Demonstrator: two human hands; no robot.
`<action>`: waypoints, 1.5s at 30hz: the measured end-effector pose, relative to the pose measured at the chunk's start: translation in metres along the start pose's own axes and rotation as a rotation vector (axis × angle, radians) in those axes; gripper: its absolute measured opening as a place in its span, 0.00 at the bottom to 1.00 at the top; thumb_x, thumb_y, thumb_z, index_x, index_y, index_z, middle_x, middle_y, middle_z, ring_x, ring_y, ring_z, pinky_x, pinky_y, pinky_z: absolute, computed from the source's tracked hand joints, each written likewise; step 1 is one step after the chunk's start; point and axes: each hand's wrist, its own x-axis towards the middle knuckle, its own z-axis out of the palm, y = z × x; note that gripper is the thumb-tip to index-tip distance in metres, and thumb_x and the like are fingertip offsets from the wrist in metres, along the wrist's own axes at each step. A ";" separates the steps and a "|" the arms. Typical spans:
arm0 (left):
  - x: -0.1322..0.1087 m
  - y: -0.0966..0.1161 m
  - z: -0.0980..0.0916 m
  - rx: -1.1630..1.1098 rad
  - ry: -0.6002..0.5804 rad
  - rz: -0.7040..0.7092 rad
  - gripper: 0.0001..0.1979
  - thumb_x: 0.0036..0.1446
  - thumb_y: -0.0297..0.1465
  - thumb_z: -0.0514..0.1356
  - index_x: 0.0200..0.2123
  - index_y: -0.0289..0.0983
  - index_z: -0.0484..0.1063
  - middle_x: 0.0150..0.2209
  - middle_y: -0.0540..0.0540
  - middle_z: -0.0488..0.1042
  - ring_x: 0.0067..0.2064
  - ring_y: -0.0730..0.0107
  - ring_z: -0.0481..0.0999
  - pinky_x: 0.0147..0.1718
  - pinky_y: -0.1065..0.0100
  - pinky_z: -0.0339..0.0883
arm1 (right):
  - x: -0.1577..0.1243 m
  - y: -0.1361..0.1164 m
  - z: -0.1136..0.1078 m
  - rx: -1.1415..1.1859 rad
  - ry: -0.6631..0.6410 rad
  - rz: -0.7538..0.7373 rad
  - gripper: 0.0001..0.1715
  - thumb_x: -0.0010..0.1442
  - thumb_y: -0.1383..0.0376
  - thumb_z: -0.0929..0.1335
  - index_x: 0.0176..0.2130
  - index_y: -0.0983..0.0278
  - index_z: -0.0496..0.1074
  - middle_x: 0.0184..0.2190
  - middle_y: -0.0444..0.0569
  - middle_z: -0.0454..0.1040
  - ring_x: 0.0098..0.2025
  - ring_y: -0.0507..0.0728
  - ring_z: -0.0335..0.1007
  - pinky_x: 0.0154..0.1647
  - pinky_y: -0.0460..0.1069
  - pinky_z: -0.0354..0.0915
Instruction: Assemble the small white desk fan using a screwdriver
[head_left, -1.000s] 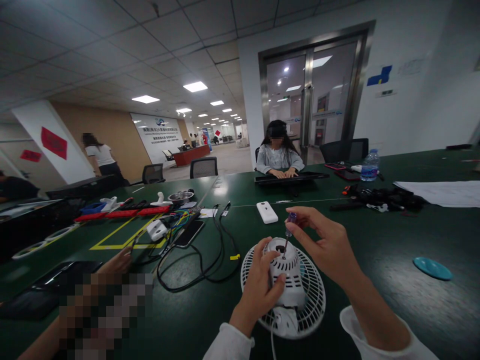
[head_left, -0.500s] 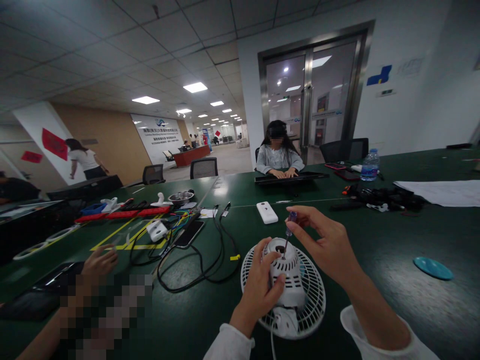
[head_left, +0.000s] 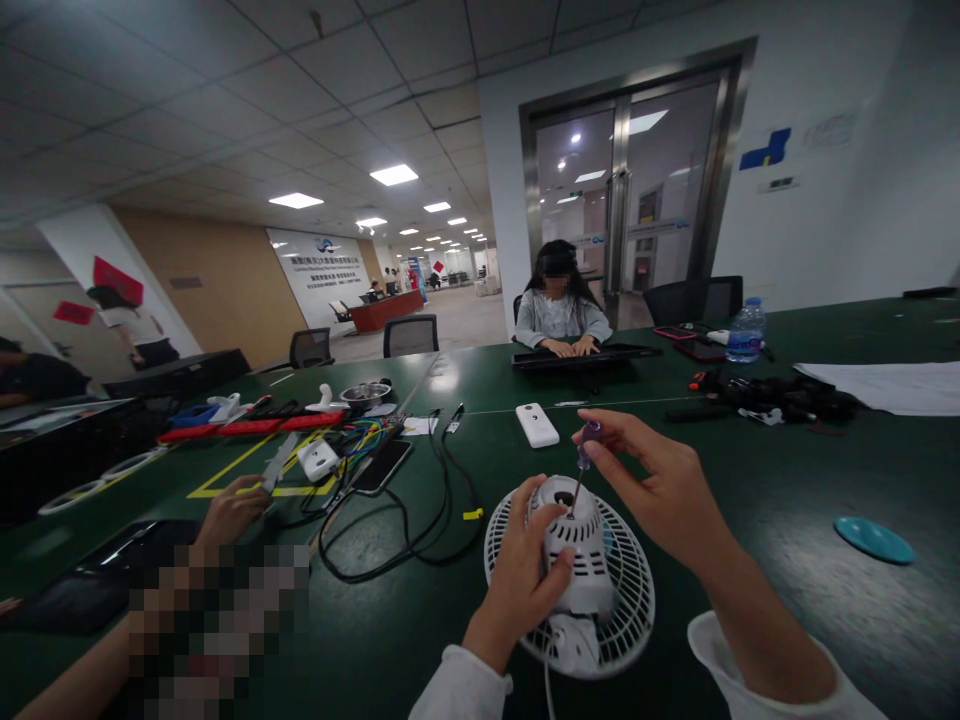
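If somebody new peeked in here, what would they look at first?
Probably the white fan lying motor-side up in front, where the left hand holds it and the right hand points a purple screwdriver down into its top. Next might come the bright turquoise disc on the green table, over to the right.

The single head-worn camera looks forward and down from the near side of the round-grilled white plastic fan (head_left: pixel 585 580), above it and close. Past the fan it faces across the dark green flat surface (head_left: pixel 787 470) to a steel-framed glass double door (head_left: pixel 622 200), well beyond, taking in grey square ceiling panels (head_left: pixel 202 110) high above the fan.
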 end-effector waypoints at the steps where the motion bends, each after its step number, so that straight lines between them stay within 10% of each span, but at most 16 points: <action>1: 0.000 0.000 0.000 0.003 0.000 -0.001 0.17 0.61 0.33 0.52 0.53 0.42 0.58 0.62 0.36 0.50 0.64 0.52 0.55 0.57 0.45 0.55 | 0.000 0.000 0.000 -0.003 -0.002 -0.001 0.14 0.61 0.64 0.63 0.47 0.64 0.70 0.34 0.49 0.78 0.31 0.54 0.75 0.33 0.49 0.71; 31: -0.001 0.001 0.001 0.002 -0.010 -0.025 0.18 0.61 0.32 0.52 0.54 0.43 0.60 0.63 0.37 0.49 0.64 0.52 0.54 0.58 0.46 0.55 | 0.001 -0.004 0.001 -0.088 0.061 -0.149 0.08 0.61 0.63 0.66 0.41 0.62 0.71 0.27 0.45 0.73 0.25 0.51 0.70 0.27 0.45 0.68; 37: -0.001 0.001 0.002 0.006 0.005 0.000 0.18 0.61 0.32 0.52 0.54 0.43 0.59 0.63 0.37 0.49 0.63 0.52 0.55 0.58 0.45 0.55 | -0.001 -0.004 -0.002 -0.083 0.009 -0.144 0.15 0.63 0.68 0.63 0.48 0.62 0.71 0.41 0.50 0.78 0.39 0.54 0.76 0.39 0.49 0.72; 45: -0.001 -0.001 0.003 0.028 0.023 0.037 0.21 0.60 0.32 0.52 0.57 0.46 0.56 0.63 0.39 0.48 0.63 0.53 0.56 0.57 0.46 0.56 | 0.000 -0.002 0.001 -0.074 0.035 -0.099 0.08 0.60 0.64 0.66 0.40 0.63 0.70 0.31 0.46 0.76 0.27 0.51 0.72 0.29 0.46 0.70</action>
